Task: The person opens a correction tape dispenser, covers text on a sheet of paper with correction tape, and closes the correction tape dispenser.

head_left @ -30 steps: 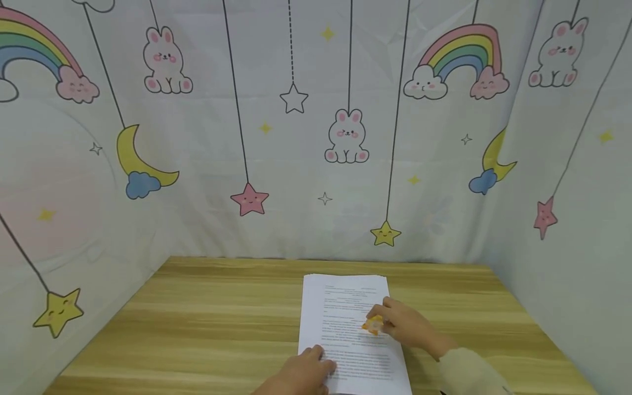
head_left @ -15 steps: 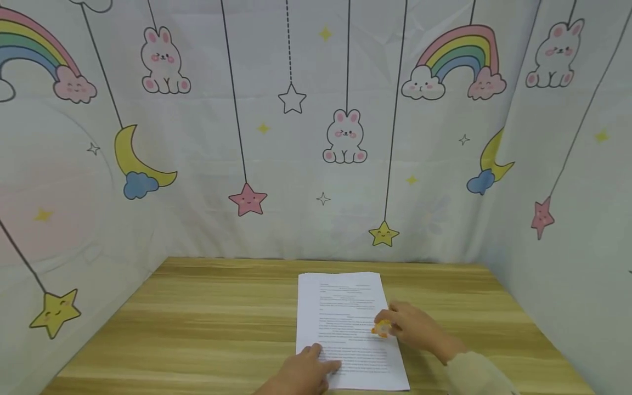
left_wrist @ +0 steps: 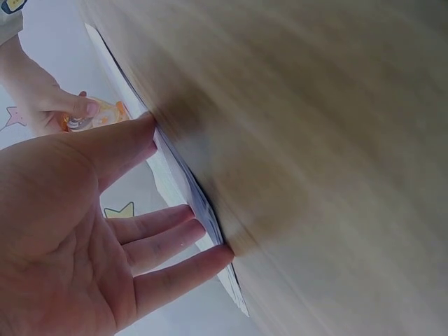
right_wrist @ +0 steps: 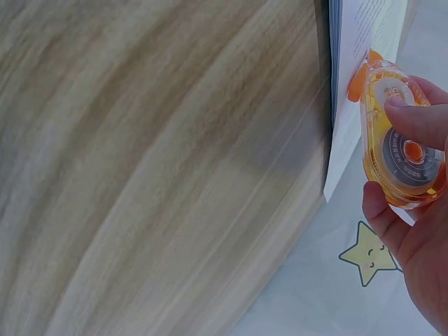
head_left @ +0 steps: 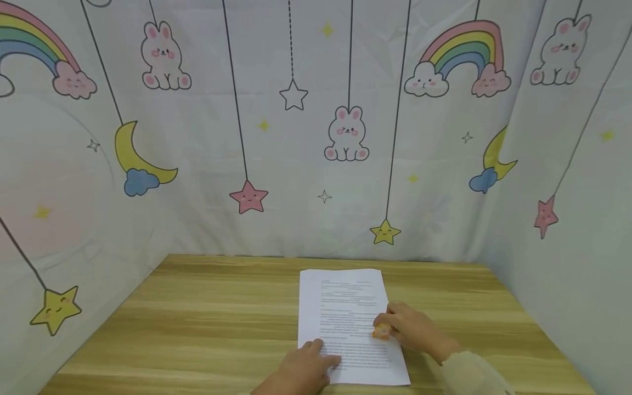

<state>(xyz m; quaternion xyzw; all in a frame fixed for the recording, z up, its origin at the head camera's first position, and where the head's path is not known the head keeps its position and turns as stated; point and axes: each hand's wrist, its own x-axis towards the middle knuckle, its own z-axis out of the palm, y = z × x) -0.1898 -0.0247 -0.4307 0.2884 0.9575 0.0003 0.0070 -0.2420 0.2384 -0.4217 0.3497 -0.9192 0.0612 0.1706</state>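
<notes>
A stack of printed paper (head_left: 310, 312) lies on the wooden table. My left hand (head_left: 306, 365) rests on its lower left part, thumb and forefinger spread; in the left wrist view the extended fingertips (left_wrist: 218, 257) touch the stack's edge. My right hand (head_left: 415, 330) grips an orange, see-through correction tape (right_wrist: 404, 143) between thumb and fingers, over the right side of the top sheet. In the right wrist view its orange tip is at the printed page, near the lines of text. Whether any tape is laid down cannot be made out.
The wood-grain table (head_left: 212, 318) reaches to a cloth backdrop (head_left: 296, 230) with printed rabbits, stars, moons and rainbows. The cloth also closes in the left and right sides. A light sleeve (head_left: 474, 373) covers my right forearm.
The correction tape in my right hand has moved slightly right and nearer to me on the page. My left thumb has stretched out further. The paper has shifted a little away and left.
</notes>
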